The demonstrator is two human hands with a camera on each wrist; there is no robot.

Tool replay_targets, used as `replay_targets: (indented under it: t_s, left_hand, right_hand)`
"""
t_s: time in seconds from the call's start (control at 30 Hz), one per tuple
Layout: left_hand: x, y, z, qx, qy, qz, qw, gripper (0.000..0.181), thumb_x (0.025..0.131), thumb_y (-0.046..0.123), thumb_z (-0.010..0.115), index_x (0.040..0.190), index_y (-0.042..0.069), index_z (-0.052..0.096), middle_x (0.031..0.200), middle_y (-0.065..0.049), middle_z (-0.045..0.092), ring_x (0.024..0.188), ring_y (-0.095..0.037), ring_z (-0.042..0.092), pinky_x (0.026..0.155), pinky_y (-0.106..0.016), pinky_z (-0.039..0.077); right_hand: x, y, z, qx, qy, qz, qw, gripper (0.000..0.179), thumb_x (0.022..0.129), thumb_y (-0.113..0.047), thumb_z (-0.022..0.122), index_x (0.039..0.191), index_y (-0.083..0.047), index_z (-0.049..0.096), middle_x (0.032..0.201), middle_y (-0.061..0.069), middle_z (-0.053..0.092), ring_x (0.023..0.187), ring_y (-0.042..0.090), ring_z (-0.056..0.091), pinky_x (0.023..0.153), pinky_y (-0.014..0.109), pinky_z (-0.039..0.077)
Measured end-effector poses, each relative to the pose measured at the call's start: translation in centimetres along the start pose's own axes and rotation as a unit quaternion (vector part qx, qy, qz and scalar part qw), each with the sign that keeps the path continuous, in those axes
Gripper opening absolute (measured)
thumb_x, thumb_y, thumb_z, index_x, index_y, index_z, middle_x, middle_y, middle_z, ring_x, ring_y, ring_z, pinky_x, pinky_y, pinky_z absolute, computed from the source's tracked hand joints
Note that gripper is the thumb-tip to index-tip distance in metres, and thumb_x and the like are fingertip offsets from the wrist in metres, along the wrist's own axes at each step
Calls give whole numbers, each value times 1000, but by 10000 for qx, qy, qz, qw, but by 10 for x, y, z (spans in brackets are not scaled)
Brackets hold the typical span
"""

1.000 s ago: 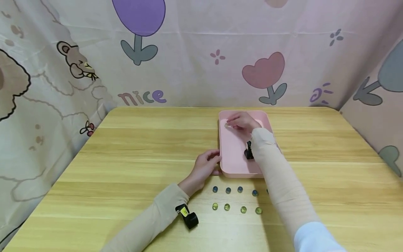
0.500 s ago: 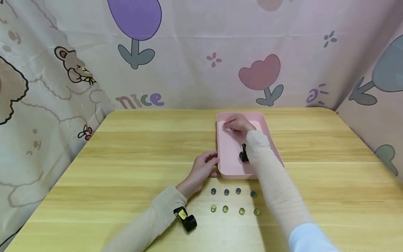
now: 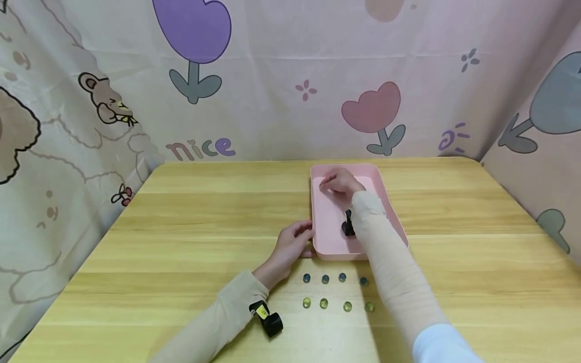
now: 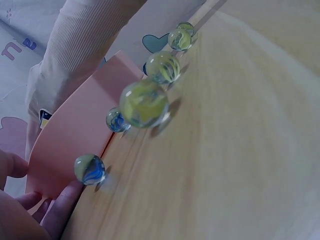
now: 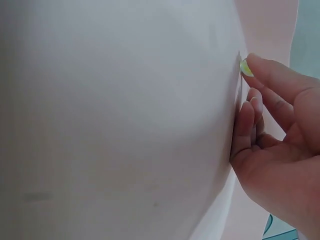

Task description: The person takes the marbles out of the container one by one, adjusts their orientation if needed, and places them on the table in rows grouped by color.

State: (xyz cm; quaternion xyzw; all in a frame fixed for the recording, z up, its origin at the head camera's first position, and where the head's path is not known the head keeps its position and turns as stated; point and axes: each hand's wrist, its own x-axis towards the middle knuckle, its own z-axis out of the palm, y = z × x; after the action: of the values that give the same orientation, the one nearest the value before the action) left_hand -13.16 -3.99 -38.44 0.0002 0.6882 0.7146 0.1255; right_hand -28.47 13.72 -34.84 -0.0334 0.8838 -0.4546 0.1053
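A shallow pink tray (image 3: 329,237) stands on the wooden table. My left hand (image 3: 288,247) lies along the tray's left side, its fingers touching the outer wall near the front corner. My right hand (image 3: 341,181) reaches inside, at the far left of the tray. In the right wrist view, its thumb and forefinger pinch a clear yellow-green marble (image 5: 246,68) close to the tray's surface; the other fingers are bent. In front of the tray lie a row of blue marbles (image 3: 325,279) and, nearer, a row of yellow-green marbles (image 3: 347,306).
A black wrist camera (image 3: 272,324) hangs at my left cuff, beside the marble rows. Another black camera (image 3: 348,224) on the right wrist sits over the tray's floor. My right sleeve (image 3: 395,257) crosses the tray's front right part. A printed cloth (image 3: 272,111) hangs behind the table.
The head view has shifted slightly, with the scene lower and a little left in it. Both hands keep their places at the tray. The marble at my right fingertips is now hidden from the head.
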Motion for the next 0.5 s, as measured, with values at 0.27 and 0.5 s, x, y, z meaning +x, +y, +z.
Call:
replay_targets:
  t_s: [0.27, 0.5]
  left_hand:
    - [-3, -1, 0, -15, -23, 17, 10000, 38, 96, 8, 55, 132, -3, 53, 120, -16, 57, 93, -22, 60, 67, -31, 61]
    - [-5, -3, -1, 14, -2, 21, 10000, 39, 96, 9, 56, 132, -3, 53, 119, -16, 57, 93, -21, 60, 67, -31, 61]
  right_hand:
    - [-1, 4, -1, 139, -87, -73, 9998, 14, 89, -7, 67, 96, 5, 67, 73, -1, 55, 66, 12, 46, 61, 21, 40]
    - [-6, 6, 2, 425, -81, -74, 9990, 15, 91, -10, 64, 98, 4, 64, 71, 0, 52, 65, 11, 44, 61, 21, 38]
